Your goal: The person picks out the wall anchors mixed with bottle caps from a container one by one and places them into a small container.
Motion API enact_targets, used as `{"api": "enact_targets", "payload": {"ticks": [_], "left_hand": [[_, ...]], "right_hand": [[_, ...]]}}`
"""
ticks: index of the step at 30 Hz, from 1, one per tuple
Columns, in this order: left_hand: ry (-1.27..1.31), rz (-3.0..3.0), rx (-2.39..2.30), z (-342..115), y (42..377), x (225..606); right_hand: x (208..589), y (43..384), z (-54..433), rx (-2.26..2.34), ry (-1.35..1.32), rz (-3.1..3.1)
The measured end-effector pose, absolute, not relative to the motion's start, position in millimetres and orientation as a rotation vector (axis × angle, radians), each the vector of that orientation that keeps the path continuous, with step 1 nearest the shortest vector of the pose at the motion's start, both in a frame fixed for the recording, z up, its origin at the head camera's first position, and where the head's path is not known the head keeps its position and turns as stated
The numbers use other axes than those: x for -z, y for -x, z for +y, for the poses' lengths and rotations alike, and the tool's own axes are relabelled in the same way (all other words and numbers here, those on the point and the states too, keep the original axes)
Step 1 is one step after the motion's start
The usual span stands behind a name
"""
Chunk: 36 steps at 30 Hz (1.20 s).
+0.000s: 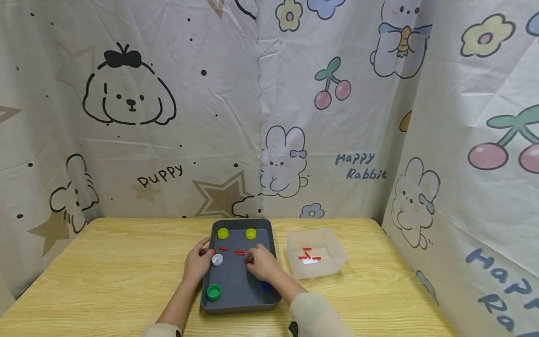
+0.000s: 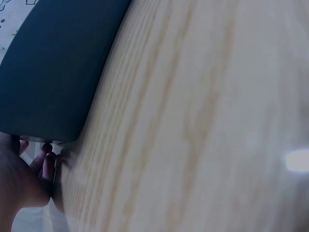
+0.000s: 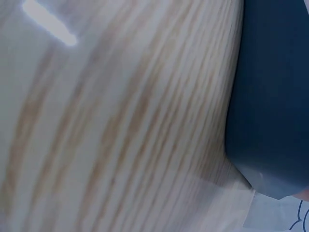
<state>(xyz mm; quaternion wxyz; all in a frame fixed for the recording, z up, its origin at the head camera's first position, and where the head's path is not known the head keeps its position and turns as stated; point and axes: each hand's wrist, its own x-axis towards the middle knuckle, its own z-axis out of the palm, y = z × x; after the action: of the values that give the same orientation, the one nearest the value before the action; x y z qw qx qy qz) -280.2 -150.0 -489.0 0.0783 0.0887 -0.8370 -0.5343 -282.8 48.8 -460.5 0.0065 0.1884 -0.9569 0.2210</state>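
Observation:
A dark grey tray [image 1: 236, 306] lies lengthwise on the table. My left hand [image 1: 197, 266] grips its left rim, thumb over the edge beside a clear round cap [image 1: 217, 260] and a red bit near the thumb tip. In the left wrist view, that hand [image 2: 24, 176] is at the tray's outer side [image 2: 58, 67]. Over the right half of the tray, my right hand [image 1: 263, 264] pinches a small red stick [image 1: 247, 262], partly hidden by its fingers. Further red sticks [image 1: 240, 253] lie between the hands, one red stick [image 1: 223, 249] nearer the left.
Two yellow caps [image 1: 251, 233] sit at the tray's far end, a green cap [image 1: 214, 292] at its near left, a blue cap [image 1: 265, 286] under the right wrist. To the right stands a translucent box [image 1: 337, 260] with several red sticks [image 1: 307, 249] and a white slip [image 1: 310, 261].

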Motion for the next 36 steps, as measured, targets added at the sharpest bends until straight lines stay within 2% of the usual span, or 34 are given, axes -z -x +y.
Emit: {"api": "enact_targets", "payload": {"ticks": [15,36], "left_hand": [[-0.279,-2.503,1.614,-149,280,489],[-0.293,-2.506,1.608,-148,281,489]], "right_hand": [[473,284,47,-0.752,-0.527,-2.92],[456,274,47,-1.049,-0.555,-2.888]]}}
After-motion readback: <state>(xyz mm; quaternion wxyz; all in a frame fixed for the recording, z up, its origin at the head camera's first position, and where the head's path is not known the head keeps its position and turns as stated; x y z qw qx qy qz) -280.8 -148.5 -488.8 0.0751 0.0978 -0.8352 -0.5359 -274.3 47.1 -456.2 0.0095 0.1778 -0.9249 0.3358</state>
